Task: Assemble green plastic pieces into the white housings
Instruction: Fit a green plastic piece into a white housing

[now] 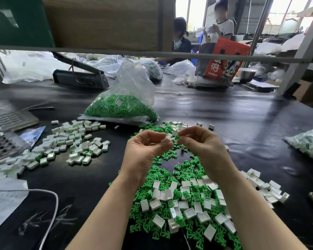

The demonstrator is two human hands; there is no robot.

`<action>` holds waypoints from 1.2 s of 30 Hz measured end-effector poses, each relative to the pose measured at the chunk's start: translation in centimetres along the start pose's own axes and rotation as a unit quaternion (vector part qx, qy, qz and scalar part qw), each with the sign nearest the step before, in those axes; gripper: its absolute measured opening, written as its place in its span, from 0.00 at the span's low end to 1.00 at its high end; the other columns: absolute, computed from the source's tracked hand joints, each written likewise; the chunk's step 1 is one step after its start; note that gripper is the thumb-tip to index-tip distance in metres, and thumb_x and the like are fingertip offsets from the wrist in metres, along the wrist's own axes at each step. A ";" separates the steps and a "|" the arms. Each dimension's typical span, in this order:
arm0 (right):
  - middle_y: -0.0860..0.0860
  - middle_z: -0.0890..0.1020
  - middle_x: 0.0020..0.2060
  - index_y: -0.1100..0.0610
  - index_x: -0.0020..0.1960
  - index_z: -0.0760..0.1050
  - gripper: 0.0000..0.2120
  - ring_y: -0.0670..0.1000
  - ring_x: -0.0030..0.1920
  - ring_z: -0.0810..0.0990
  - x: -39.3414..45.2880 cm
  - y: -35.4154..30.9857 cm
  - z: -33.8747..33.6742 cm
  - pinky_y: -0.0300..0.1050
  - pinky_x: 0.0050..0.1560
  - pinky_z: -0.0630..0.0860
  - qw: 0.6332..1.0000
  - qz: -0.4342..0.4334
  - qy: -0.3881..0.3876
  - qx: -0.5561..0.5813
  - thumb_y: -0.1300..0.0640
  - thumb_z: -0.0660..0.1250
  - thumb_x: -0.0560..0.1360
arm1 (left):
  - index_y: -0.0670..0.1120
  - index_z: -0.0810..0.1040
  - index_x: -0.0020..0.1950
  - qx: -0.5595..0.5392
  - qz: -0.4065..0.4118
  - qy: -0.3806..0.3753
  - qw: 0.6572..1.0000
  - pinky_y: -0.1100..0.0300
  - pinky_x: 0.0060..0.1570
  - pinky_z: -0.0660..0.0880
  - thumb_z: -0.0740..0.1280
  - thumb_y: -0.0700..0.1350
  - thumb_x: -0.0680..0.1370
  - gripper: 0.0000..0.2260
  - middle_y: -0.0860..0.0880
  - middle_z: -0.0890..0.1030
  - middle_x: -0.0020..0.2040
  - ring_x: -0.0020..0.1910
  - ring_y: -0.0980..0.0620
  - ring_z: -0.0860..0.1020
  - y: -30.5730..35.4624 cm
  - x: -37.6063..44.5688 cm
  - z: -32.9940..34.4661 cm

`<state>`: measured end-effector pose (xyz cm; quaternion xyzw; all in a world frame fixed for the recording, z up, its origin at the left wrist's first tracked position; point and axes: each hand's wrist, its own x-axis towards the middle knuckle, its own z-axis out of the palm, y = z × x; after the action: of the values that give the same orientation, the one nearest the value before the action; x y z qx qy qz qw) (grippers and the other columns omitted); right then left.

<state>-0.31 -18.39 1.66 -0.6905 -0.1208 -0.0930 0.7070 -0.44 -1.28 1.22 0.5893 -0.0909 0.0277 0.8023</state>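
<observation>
Left hand [146, 148] raised above the loose heap [184, 204] of green pieces and white housings on the dark tabletop [242, 123], fingers clamped on one white housing [166, 139]. Right hand [201, 141] level with it, just beside, fingertips pinched on one green piece [177, 136], close to the housing's end; touching or not, cannot tell. Behind the heap, a clear bag [126, 101] of green pieces, lying on the tabletop. Left of the heap, well apart, a spread pile of housings with green showing [74, 143]. Right of the heap, a small cluster of empty white housings [266, 186]. Far behind the heap, a red carton [222, 60].
</observation>
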 end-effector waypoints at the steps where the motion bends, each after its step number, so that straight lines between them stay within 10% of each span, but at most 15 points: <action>1: 0.51 0.85 0.39 0.55 0.45 0.82 0.07 0.47 0.43 0.84 0.0 -0.1 0.0 0.34 0.45 0.77 1.000 -0.005 -0.002 0.001 0.66 0.72 0.73 | 0.46 0.83 0.40 -0.003 -0.004 -0.001 1.000 0.65 0.37 0.78 0.77 0.40 0.61 0.10 0.48 0.85 0.39 0.38 0.54 0.83 0.1 -0.1 0.0; 21: 0.51 0.86 0.40 0.56 0.45 0.83 0.07 0.50 0.42 0.85 -0.3 -0.4 0.7 0.38 0.46 0.80 0.992 -0.081 0.008 -0.096 0.66 0.74 0.71 | 0.48 0.87 0.39 0.032 -0.011 0.012 0.999 0.67 0.38 0.77 0.76 0.41 0.64 0.06 0.45 0.86 0.38 0.36 0.53 0.83 0.6 -0.3 0.4; 31: 0.58 0.84 0.36 0.55 0.44 0.83 0.06 0.66 0.38 0.80 -0.2 -0.2 0.9 0.65 0.40 0.78 0.981 -0.104 0.004 -0.161 0.65 0.75 0.71 | 0.45 0.86 0.41 0.064 0.007 0.023 0.998 0.68 0.36 0.77 0.74 0.32 0.70 0.08 0.46 0.85 0.36 0.34 0.54 0.83 0.6 -0.4 0.5; 36: 0.52 0.85 0.38 0.54 0.46 0.81 0.06 0.51 0.39 0.83 0.0 0.0 0.2 0.42 0.42 0.80 0.985 -0.079 -0.029 -0.151 0.63 0.73 0.72 | 0.44 0.85 0.43 0.079 0.013 0.008 0.997 0.67 0.38 0.78 0.74 0.31 0.70 0.08 0.46 0.86 0.38 0.36 0.53 0.84 0.7 -0.4 0.1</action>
<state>-0.37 -18.16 1.68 -0.7799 -0.1803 -0.1456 0.5815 -0.94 -1.17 1.85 0.6495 -0.0897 0.0498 0.7534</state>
